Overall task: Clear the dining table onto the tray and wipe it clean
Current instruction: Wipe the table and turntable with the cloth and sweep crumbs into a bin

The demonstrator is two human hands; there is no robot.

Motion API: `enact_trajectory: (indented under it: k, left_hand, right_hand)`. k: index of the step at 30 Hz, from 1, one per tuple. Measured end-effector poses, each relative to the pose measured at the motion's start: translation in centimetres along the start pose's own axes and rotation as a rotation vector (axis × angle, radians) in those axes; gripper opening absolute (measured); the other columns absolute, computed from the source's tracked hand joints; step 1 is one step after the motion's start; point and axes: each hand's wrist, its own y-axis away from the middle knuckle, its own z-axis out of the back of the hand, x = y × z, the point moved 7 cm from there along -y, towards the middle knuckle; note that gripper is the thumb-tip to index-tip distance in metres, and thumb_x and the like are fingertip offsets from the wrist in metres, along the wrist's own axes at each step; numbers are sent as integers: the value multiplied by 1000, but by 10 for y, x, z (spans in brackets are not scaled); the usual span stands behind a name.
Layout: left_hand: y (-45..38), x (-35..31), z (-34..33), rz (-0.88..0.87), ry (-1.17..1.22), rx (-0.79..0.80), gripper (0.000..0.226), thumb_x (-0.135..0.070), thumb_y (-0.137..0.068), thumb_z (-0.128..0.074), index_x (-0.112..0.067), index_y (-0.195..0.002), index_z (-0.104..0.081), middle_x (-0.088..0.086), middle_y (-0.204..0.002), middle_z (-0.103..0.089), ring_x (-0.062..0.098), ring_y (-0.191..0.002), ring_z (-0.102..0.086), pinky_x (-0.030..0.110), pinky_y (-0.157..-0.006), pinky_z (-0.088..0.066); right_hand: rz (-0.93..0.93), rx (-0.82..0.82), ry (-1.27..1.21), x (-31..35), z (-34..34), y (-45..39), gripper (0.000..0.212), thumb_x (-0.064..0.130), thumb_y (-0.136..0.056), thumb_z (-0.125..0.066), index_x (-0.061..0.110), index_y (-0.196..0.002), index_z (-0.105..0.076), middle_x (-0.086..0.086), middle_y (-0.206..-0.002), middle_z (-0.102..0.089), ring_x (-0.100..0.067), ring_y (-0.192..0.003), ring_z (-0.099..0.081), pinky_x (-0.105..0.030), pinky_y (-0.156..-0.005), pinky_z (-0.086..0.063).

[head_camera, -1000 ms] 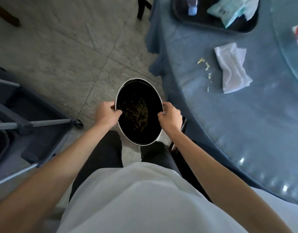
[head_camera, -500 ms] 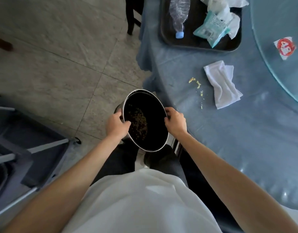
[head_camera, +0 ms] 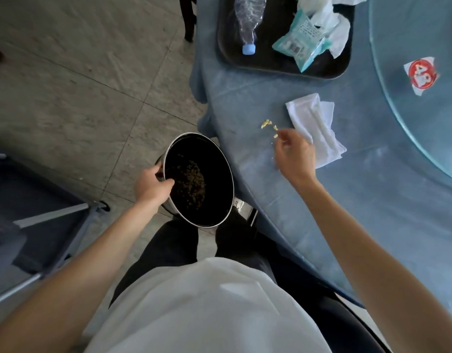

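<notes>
My left hand (head_camera: 152,186) grips the left rim of a round metal bin (head_camera: 198,135) with a black liner and crumbs inside, held just off the table's edge. The dining table (head_camera: 372,212) has a blue cloth. On it lie yellow crumbs (head_camera: 266,123) and a crumpled white cloth (head_camera: 314,121). My right hand (head_camera: 295,156) hovers over the table between them, fingers loosely curled, fingertips by the crumbs. The black tray (head_camera: 227,54) at the far edge holds a plastic bottle (head_camera: 248,19), a teal packet (head_camera: 301,39) and white tissues (head_camera: 332,24).
A glass turntable (head_camera: 423,110) fills the table's right side, with a red and white label (head_camera: 422,75) on it. A grey service cart (head_camera: 41,212) stands on the tiled floor at left. A dark chair leg (head_camera: 188,19) shows beyond the table.
My right hand let go of the bin's rim and moved up onto the table beside the crumbs. The left hand alone now holds the bin, closer to the table.
</notes>
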Motion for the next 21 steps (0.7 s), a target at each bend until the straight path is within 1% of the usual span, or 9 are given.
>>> enact_trajectory:
  k: [1, 2, 5, 8, 11, 12, 14, 17, 21]
  left_hand:
    - [2, -1, -2, 13, 21, -5, 50, -8, -81, -69, -22, -130, -67, 2, -106, -75, 26, -93, -72, 46, -84, -62]
    - [2, 0, -4, 28, 45, -5, 48, -6, -81, -68, -21, -126, -69, 2, -104, -75, 26, -92, -72, 48, -84, -62]
    - [2, 0, -13, 75, 86, 0, 40, -7, -78, -68, -20, -115, -73, 0, -95, -76, 25, -88, -73, 49, -84, -62]
    - [1, -6, -22, 91, 118, -7, 33, -7, -77, -68, -22, -106, -74, -2, -87, -76, 24, -83, -74, 50, -82, -63]
    - [3, -12, -28, 106, 136, -16, 28, -5, -77, -69, -24, -97, -73, 0, -85, -75, 25, -83, -74, 50, -81, -63]
    - [3, -13, -29, 103, 136, -14, 29, -4, -78, -69, -24, -98, -73, 0, -85, -75, 25, -83, -74, 50, -80, -63]
    - [2, -14, -30, 98, 121, -7, 36, -3, -79, -69, -23, -108, -74, 1, -87, -75, 25, -83, -74, 49, -79, -64]
    - [2, -15, -28, 95, 120, 3, 43, -2, -81, -69, -22, -119, -72, 1, -89, -75, 25, -84, -74, 48, -81, -64]
    - [2, -15, -27, 91, 112, 4, 49, -3, -82, -69, -24, -126, -69, -2, -89, -74, 23, -83, -74, 47, -79, -64]
  right_hand:
    - [-14, -53, 31, -13, 17, -13, 29, 22, -99, -56, 14, -124, -70, -8, -118, -71, -27, -107, -65, -28, -86, -43]
    - [-22, -94, 68, -25, 31, -24, 33, 22, -100, -56, 12, -130, -66, -12, -126, -66, -32, -115, -60, -33, -91, -41]
    - [19, -73, 221, -47, 45, -48, 46, 28, -101, -57, 16, -145, -53, -16, -141, -52, -41, -126, -46, -46, -102, -39]
    - [110, -71, 402, -57, 38, -57, 44, 39, -100, -53, 29, -143, -53, -8, -140, -48, -38, -125, -43, -49, -101, -36]
    - [124, -113, 394, -63, 37, -61, 37, 44, -102, -49, 38, -137, -57, -6, -141, -46, -36, -122, -45, -50, -100, -37]
    - [124, -112, 367, -66, 37, -63, 37, 44, -102, -49, 38, -138, -57, -8, -141, -46, -36, -120, -47, -51, -100, -39]
    - [148, -118, 363, -70, 36, -64, 39, 45, -104, -49, 36, -141, -57, -12, -140, -47, -37, -118, -50, -50, -97, -43]
    - [172, -138, 367, -69, 30, -64, 43, 44, -104, -49, 33, -145, -54, -12, -137, -50, -38, -117, -52, -52, -93, -49]
    - [178, -191, 362, -61, 20, -57, 42, 33, -105, -48, 33, -147, -53, -12, -133, -53, -39, -110, -53, -50, -76, -53]
